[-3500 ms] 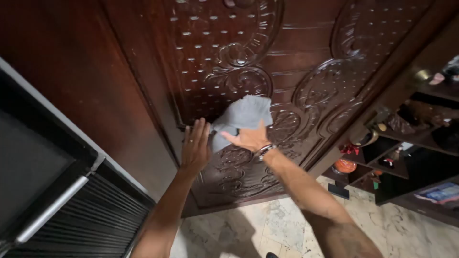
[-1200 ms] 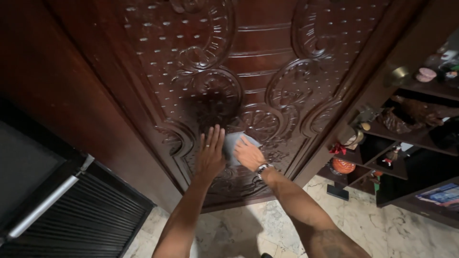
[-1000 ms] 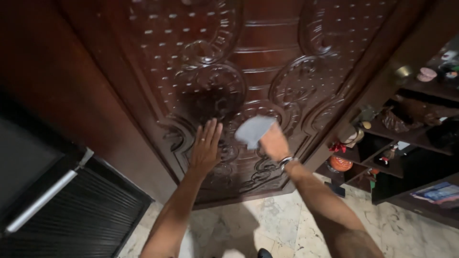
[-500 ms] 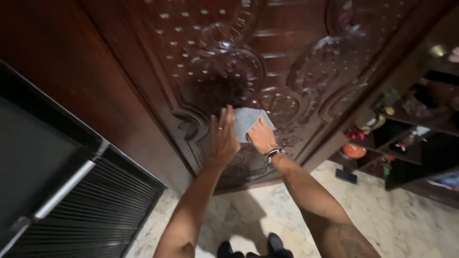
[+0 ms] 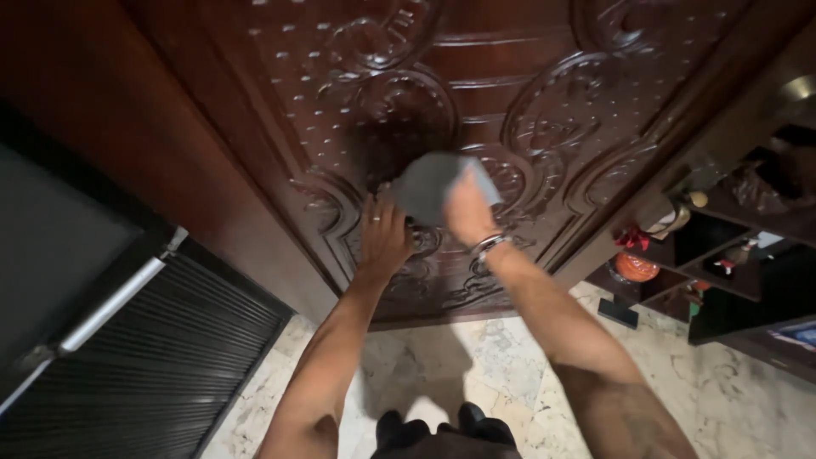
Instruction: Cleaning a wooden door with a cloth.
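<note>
Biggest thing here is the carved wooden door (image 5: pixel 510 110), dark reddish brown, covered in scrollwork and little raised dots, so I'll place everything off that. Below the door's bottom edge there's a pale marble floor (image 5: pixel 476 357). Off the door's left side sits a black louvered unit (image 5: pixel 153 374) with a silver bar across it. Off the door's right side there's a dark shelf unit (image 5: pixel 748 255) stuffed with small ornaments, including a round orange one (image 5: pixel 636 267) on a low shelf.

Now the hands. The left hand (image 5: pixel 384 238) is laid flat on the door's lower carved panel, fingers spread and pointing up the door, a ring on one finger. It's got hold of nothing, just open and pressed against the wood.

The right hand (image 5: pixel 466 208) is just beside it, a bit further right on the same panel, with a bracelet at the wrist. It's pressing a grey cloth (image 5: pixel 425 183) onto the carving. Fingers look flattened over the cloth rather than curled round it, but it's a bit blurry, so can't tell how firmly it's gripped.

The cloth sits on the door's lower middle, right at the bottom of the central carved oval. It's bunched; its longer side runs roughly across the door, tilted a little, with the loose end sticking out up and left past the fingertips.
</note>
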